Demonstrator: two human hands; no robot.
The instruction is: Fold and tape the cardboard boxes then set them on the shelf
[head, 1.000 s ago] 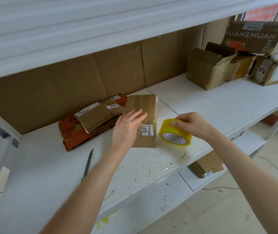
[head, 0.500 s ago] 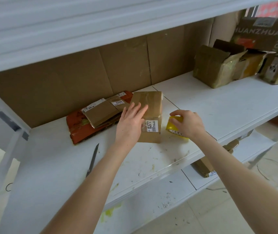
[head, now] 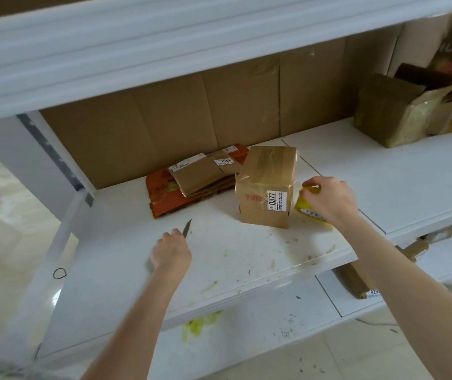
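A brown cardboard box [head: 264, 185] stands closed on the white shelf [head: 246, 256], about the middle of the board. Clear tape shines across its top and front, and a white label on the near face reads 0377.

Just to its right, the right hand [head: 329, 200] comes down over a yellow roll of tape [head: 308, 208]. Its fingers [head: 311, 185] curl over the top of the roll and grasp it, covering all but the near rim and a little print. Whether a strand of tape runs from roll to box cannot be told; the film at the box's right edge is loose and glinting.

The left hand [head: 171, 249] is well apart from the box, towards the left front of the board, its fingers clenched round a thin grey pointed blade [head: 187, 228]. Only the tip sticks out past the knuckles; the handle is hidden in the fist.

Just beside the box's left side, flattened brown cardboard boxes [head: 200, 176] lie on an orange-red flat carton [head: 161, 198], and one label reads 7508. At the far right, open brown cartons [head: 394, 111] are blurred and cut off by the frame edge.

On the lower shelf [head: 274, 311] a small brown box [head: 352, 278] is partly hidden by the right forearm, its label cut to 429. A black loop [head: 59, 273] lies at the left; whether it is on the floor or the frame is unclear.
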